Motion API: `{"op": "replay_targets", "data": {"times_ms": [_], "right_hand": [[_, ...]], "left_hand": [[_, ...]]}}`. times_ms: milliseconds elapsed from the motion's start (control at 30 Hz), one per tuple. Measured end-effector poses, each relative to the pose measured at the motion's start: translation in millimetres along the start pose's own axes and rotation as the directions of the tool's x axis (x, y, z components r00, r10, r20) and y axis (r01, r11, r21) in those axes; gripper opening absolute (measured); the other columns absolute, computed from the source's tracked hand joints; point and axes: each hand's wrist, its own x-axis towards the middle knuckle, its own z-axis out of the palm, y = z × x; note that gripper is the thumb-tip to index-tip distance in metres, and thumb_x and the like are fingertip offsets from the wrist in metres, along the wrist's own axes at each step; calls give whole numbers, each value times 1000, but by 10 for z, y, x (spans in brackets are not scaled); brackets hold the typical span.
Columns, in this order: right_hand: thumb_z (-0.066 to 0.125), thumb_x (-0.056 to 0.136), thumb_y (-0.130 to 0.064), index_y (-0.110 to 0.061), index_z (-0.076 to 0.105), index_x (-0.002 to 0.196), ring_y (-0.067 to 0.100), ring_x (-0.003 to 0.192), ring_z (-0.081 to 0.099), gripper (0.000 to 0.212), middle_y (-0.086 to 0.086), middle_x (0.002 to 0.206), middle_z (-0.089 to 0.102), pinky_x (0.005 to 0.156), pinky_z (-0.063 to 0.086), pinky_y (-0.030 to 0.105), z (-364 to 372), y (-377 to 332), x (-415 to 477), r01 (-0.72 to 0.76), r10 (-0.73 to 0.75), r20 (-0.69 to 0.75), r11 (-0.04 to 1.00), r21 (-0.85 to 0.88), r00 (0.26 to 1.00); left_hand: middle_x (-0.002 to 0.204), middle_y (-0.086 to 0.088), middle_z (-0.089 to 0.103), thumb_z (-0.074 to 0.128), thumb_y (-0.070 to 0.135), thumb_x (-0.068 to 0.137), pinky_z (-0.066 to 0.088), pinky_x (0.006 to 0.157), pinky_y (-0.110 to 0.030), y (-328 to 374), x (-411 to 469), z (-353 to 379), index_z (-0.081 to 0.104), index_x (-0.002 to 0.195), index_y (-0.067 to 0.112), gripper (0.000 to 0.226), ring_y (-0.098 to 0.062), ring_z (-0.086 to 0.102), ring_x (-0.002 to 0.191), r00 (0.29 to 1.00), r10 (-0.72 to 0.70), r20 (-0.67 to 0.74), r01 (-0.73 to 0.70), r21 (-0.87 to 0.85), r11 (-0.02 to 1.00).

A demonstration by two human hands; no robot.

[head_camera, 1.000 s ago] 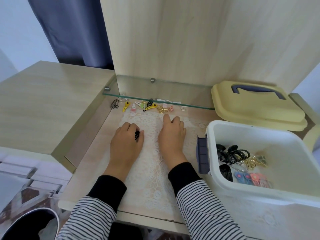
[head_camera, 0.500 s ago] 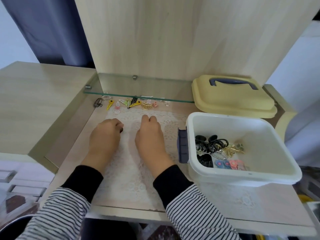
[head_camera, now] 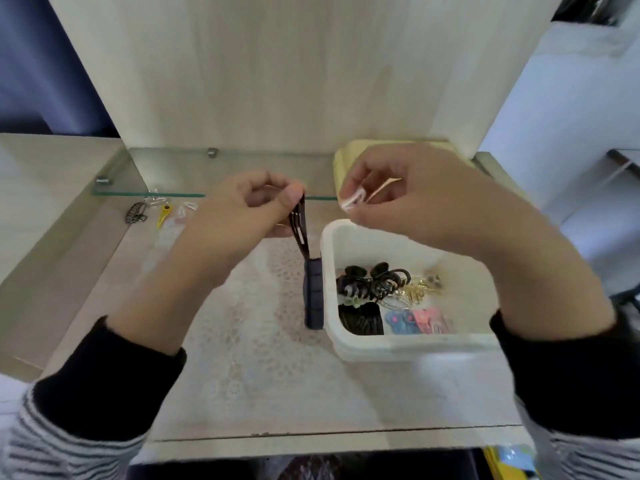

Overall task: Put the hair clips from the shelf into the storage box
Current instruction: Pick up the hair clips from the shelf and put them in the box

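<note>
My left hand pinches a black hair clip by its top end, grip closed on it, clip hanging down just left of the storage box. My right hand pinches a white hair clip, grip closed, held above the box's far-left corner. Box sits on the lace-covered surface, dark latch on its left side, with black, gold, blue and pink clips inside. More clips lie on the shelf under the glass ledge, far left. Yellow lid behind box, mostly hidden.
</note>
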Motion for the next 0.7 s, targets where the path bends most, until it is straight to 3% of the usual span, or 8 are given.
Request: {"op": "replay_targets", "data": {"times_ms": [33,100,200,300,400,500,600,700], "right_hand": [[67,79,-18,-25,68,82,13,74,67,8,-7,85,68,63,52,34,-114,105,-14,-39,42,49,998,-52,998],[69,79,-20,-31,69,83,10,77,69,12,-11,88,69,72,53,33,-279,285,-25,-98,122,129,979,-176,984],[70,80,-18,-33,70,85,7,71,68,16,-10,85,68,65,48,25,-396,504,-35,-152,219,270,957,-248,938],[69,81,-21,-32,67,93,2,69,65,17,-11,82,68,69,49,25,-362,711,-42,-187,325,338,905,-381,883],[69,81,-22,-29,63,99,-1,76,58,20,-14,86,64,74,49,27,-286,877,-59,-193,381,315,848,-493,869],[67,81,-16,-27,64,100,4,83,57,22,-16,89,61,69,47,22,-198,970,-66,-189,412,314,812,-552,855],[65,82,-9,-28,67,100,9,86,58,27,-17,82,56,64,45,20,-132,1052,-52,-174,424,300,778,-604,854],[60,84,-5,-30,69,102,12,91,58,31,-18,78,50,71,44,22,-87,1129,-36,-153,427,292,748,-645,856]], "left_hand": [[81,-4,68,61,15,91,56,63,-16,58,-8,117,64,86,16,6,-8,65,68,999,1,38,-2,27,1000],[79,-3,66,64,15,89,56,61,-15,131,-13,315,64,83,18,7,-7,66,63,995,-12,99,2,97,995],[83,4,65,66,19,89,59,67,-22,134,3,558,65,82,20,6,-8,70,62,975,-54,214,-23,342,939],[91,4,65,64,18,91,60,76,-32,74,27,728,66,85,20,7,-9,72,68,913,-184,363,-67,582,811],[95,3,66,57,13,92,53,76,-23,35,64,883,67,91,18,11,-11,66,82,879,-246,409,-182,764,619],[90,0,65,52,7,92,46,65,-15,12,56,1011,65,94,8,13,-13,60,85,836,-327,440,-239,829,505],[99,-5,71,51,4,89,49,75,-26,-33,32,1101,70,98,9,21,-19,64,97,801,-375,466,-331,867,371],[102,-7,71,49,1,88,49,81,-29,-72,41,1133,69,94,9,22,-23,64,99,786,-404,467,-367,880,302]]}}
